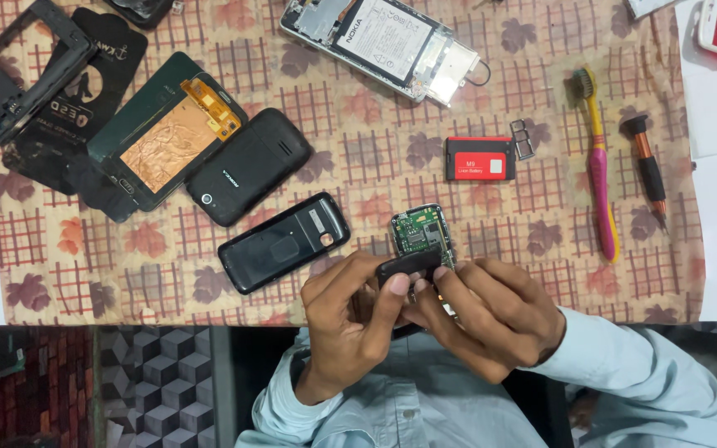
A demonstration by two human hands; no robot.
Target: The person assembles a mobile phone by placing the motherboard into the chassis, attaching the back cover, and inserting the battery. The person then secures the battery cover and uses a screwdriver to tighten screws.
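Gripping opened phone (421,241), green circuit board inside, both hands (425,311).

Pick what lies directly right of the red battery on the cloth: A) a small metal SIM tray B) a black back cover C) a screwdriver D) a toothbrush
A: the small metal SIM tray sits right against the red battery's right edge, while the toothbrush and the screwdriver lie farther right.
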